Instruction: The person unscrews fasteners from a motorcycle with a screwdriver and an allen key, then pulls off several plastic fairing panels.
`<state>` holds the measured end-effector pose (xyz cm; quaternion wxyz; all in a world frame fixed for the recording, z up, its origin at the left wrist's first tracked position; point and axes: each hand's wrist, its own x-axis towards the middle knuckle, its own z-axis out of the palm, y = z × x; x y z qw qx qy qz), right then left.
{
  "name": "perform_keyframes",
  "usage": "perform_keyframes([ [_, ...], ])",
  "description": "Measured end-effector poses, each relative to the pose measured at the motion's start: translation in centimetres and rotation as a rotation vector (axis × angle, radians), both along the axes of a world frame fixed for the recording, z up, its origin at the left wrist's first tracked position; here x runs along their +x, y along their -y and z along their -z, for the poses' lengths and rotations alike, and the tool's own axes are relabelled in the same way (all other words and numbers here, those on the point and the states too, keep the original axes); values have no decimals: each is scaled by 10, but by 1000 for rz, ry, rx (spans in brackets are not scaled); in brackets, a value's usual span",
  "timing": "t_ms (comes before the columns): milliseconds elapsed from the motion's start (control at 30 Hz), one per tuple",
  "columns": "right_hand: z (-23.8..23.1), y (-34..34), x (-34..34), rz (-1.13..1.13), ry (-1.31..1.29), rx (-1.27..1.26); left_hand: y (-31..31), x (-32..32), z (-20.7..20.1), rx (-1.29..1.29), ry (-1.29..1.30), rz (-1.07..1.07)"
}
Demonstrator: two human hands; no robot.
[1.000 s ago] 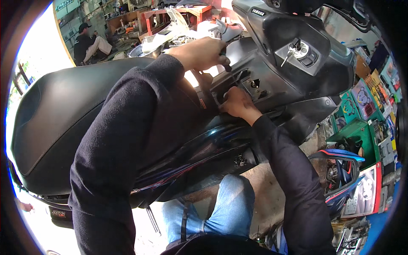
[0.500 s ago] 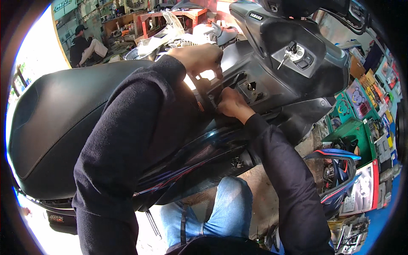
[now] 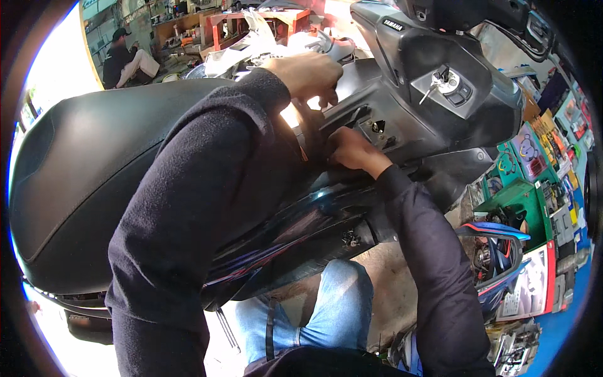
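A black scooter [image 3: 402, 88] stands crosswise in front of me, its long seat [image 3: 94, 169] at the left. My left hand [image 3: 308, 74] reaches over the front of the seat, fingers curled down at the far side of a dark piece of trim [image 3: 309, 135]. Whatever its fingertips grip is hidden. On the near side my right hand [image 3: 355, 151] is closed, knuckles up, at the edge of an uncovered recess [image 3: 379, 127] in the centre tunnel. Its fingertips are out of sight against the dark trim. Light shows through a gap between the hands.
A key [image 3: 430, 93] sits in the ignition switch panel [image 3: 453, 91] ahead. At the right are a green metal toolbox [image 3: 527, 204] and a blue and black fairing part [image 3: 493, 232]. A person [image 3: 129, 60] sits far left, near a red workbench [image 3: 260, 22].
My left hand has moved slightly up and away to the right. The right hand stays at the recess, still closed. The whole view has shifted a little.
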<state>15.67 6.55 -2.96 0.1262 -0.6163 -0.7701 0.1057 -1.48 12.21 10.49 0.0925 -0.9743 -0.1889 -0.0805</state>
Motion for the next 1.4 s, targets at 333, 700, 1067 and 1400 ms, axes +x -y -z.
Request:
perform_keyframes([
  [333, -51, 11, -3, 48, -155, -10, -43, 2, 10, -245, 125, 202],
  [700, -3, 7, 32, -12, -138, 40, -90, 3, 5, -281, 132, -67],
  [1067, -9, 24, 36, -46, -199, 268, -73, 23, 1, -312, 77, -252],
  [1400, 52, 128, -6, -176, 452, 403, -67, 16, 9, -382, 159, -202],
])
